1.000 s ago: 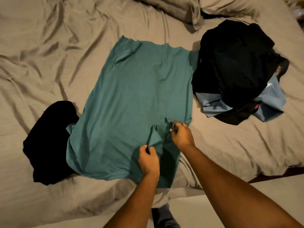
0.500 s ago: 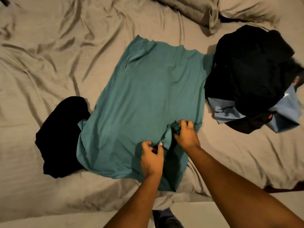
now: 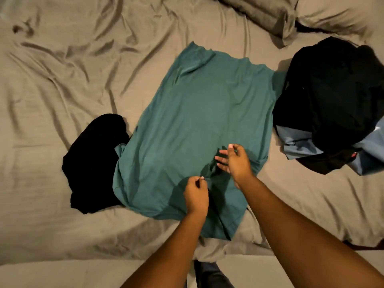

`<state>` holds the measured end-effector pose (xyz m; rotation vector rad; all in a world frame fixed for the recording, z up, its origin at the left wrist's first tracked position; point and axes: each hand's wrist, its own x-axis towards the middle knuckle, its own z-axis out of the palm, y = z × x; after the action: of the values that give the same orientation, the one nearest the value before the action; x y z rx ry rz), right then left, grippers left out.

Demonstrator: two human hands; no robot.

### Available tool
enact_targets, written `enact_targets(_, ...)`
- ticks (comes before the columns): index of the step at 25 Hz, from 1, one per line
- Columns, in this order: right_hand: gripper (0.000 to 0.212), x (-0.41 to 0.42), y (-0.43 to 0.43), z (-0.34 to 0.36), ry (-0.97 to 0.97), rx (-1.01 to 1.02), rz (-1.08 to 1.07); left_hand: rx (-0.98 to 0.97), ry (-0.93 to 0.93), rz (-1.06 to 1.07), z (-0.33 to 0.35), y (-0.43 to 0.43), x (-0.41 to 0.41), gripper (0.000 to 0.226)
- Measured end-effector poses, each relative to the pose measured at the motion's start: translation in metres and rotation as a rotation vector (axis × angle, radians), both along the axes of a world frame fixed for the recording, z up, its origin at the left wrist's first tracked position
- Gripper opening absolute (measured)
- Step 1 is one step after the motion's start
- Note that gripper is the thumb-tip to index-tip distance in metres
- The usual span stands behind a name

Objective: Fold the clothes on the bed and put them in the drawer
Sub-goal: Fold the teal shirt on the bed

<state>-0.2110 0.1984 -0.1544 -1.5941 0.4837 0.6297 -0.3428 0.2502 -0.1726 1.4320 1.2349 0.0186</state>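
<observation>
Right hand (image 3: pixel 234 161) released teal shirt (image 3: pixel 197 113), left hand (image 3: pixel 196 194) seemingly pinching

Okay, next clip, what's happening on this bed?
A person is working on a teal shirt spread on the bed sheet. The left hand pinches a fold near its lower edge. The right hand is open beside it, holding nothing. A black garment lies left of the shirt, and a pile of black and light-blue clothes sits on the right.

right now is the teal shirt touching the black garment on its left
Touching. Head view shows the teal shirt overlapping the black garment with no gap.
</observation>
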Motion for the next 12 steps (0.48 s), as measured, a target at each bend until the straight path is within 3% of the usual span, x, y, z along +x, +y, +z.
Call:
enact_targets(2,0.007,-0.010,0.007,0.001,-0.134,-0.097,0.054,0.000,-0.014,0.138,0.002,0.007,-0.017,0.016)
enact_targets(4,0.007,-0.028,0.012,-0.001,-0.455,-0.383,0.295,0.236,-0.024,0.254,0.010,0.026,-0.038,0.013)
enact_targets(6,0.016,-0.053,0.028,0.001,-0.691,-0.455,0.562,0.488,0.107,0.383,0.010,0.058,-0.062,0.037)
enact_targets(7,0.022,-0.064,0.041,0.003,-0.771,-0.436,0.707,0.512,0.212,0.459,0.013,0.076,-0.071,0.052)
enact_targets(9,0.041,-0.081,0.067,0.006,-0.874,-0.430,1.044,0.383,0.391,0.595,0.018,0.112,-0.084,0.073)
enact_targets(12,0.061,-0.092,0.095,0.005,-0.761,-0.533,1.393,0.314,0.404,0.607,0.023,0.149,-0.091,0.073)
